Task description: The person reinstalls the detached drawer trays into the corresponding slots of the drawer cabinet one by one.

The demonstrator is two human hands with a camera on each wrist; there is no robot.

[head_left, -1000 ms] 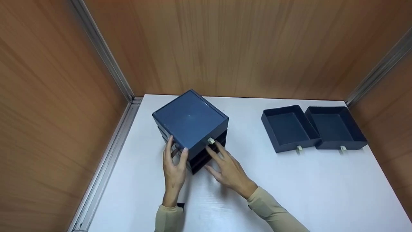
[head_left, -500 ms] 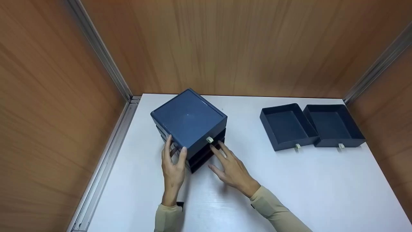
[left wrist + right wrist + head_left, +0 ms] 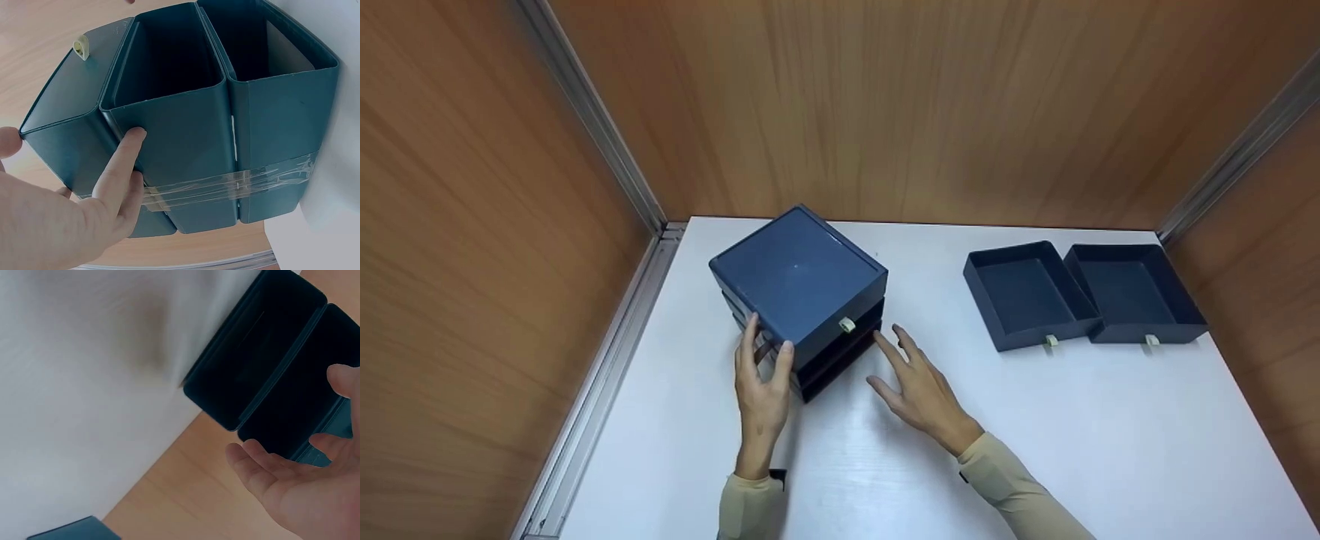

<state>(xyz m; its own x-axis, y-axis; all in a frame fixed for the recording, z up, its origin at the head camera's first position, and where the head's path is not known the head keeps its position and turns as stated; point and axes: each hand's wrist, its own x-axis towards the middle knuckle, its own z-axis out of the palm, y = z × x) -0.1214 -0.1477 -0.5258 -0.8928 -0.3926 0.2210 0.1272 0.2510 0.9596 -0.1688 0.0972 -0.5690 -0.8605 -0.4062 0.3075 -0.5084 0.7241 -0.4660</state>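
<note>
A dark blue drawer unit [image 3: 799, 270] of three stacked tiers stands turned on the white table. Its top drawer, with a pale pull tab [image 3: 847, 325], is pushed in; the two tiers below have open fronts. My left hand [image 3: 763, 397] rests against the unit's left side near the front corner, fingers mostly straight. In the left wrist view, clear tape [image 3: 270, 174] runs around that side. My right hand [image 3: 922, 386] is spread beside the open front, holding nothing; whether a fingertip touches the unit, I cannot tell.
Two loose dark blue drawers, the left one [image 3: 1031, 296] and the right one [image 3: 1136, 292], lie at the table's right, touching each other, tabs facing me. Wooden panels [image 3: 930, 112] enclose the back and sides of the table [image 3: 870, 480]. A metal rail [image 3: 600, 382] follows the left edge.
My right hand has drawn back from the top drawer's tab, moving right and away from the unit's front. The left hand has stayed on the unit's side.
</note>
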